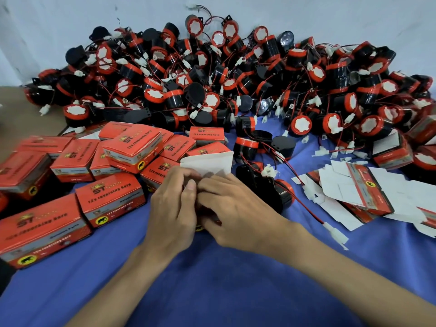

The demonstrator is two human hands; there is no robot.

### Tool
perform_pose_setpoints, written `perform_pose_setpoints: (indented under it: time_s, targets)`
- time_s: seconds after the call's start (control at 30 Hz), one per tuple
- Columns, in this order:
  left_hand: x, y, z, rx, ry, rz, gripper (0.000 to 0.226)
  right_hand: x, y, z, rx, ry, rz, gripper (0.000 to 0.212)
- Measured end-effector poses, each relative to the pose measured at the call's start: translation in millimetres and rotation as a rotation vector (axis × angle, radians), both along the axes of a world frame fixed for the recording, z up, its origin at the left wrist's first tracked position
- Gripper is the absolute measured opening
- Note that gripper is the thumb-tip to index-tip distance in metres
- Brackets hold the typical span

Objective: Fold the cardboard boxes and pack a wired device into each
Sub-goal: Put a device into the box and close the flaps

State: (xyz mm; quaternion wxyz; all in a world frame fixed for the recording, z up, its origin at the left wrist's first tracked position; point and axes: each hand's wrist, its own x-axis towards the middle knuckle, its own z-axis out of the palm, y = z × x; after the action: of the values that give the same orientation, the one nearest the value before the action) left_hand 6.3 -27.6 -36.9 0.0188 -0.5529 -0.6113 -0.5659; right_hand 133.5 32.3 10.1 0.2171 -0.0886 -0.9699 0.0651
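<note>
Hands pinch a smooth, white-flapped cardboard box.

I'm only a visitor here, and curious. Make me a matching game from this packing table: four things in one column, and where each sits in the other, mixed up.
Things
1. finished red boxes
2. flat unfolded cartons
3. heap of wired devices
4. box with white flap up

Places
A. at the back, against the wall
B. between the left hand and right hand
C. on the person's right, on the blue cloth
D. on the person's left

Pairs: 1-D, 2-C, 3-A, 4-B
</note>
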Motion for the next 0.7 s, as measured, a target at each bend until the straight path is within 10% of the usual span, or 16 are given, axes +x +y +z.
perform_pose_setpoints:
  time_s: [0.17, 0.37, 0.7]
  targets:
    - [-1.1, 1.0, 0.3, 0.022, -0.086, -0.119, 0.033, 3.3, 5.3, -1.3, 0.004, -0.006, 0.092, 0.007]
    - [-2.0, 0.5, 2.7, 0.017, -0.095, -0.107, 0.038, 29.8, 5.0, -21.2, -0.111, 0.550, -0.158, 0.030]
    - [0.6, 0.4, 0.2, -0.166, 0.137, -0.100, 0.036, 41.6, -0.7, -43.0, -0.130, 0.383, -0.110, 0.028]
